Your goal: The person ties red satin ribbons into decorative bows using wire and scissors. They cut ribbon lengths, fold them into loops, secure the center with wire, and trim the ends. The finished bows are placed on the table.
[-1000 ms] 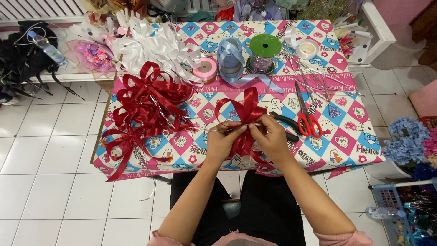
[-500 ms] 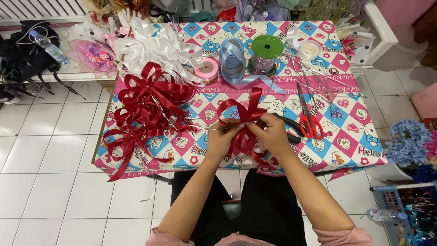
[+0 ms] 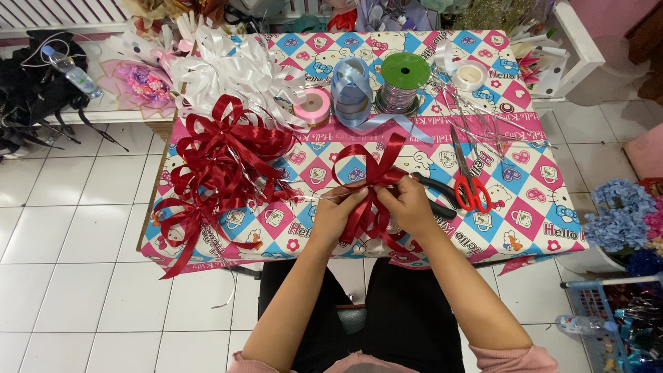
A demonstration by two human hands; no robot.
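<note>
I see both hands meeting at the centre of the table, pinching the waist of a red ribbon bow (image 3: 369, 183). My left hand (image 3: 340, 211) closes finger and thumb on the gathered middle from the 9 o'clock side; my right hand (image 3: 409, 204) pinches the same knot from 3 o'clock. A thin pale wire or strand seems to run leftward from the pinch, though it is too fine to be sure.

I judge the bow very light, soft and springy: glossy ribbon that slides under fingertips and creases if crushed. The loops fan toward 12 o'clock and the tails hang toward 6 o'clock, so the gathered middle is the only firm place to grip; taken by a loop, it would lose its shape.

The table is covered by a slick patterned tablecloth (image 3: 525, 207) of pink, blue and white diamonds, which gives ribbon little friction. At 9 o'clock of the hands lies a heap of finished red bows (image 3: 221, 162), with white bows (image 3: 231, 69) beyond at 11 o'clock. At 12 o'clock stand a pink ribbon roll (image 3: 313, 107), a blue ribbon roll (image 3: 351, 90) and a green-topped spool (image 3: 405, 79). Red-handled scissors (image 3: 468, 179) lie at 3 o'clock, with dark pliers (image 3: 435, 190) just beside my right hand. White floor tiles (image 3: 69, 221) surround the table, and blue artificial flowers (image 3: 618, 217) sit at the far right.
</note>
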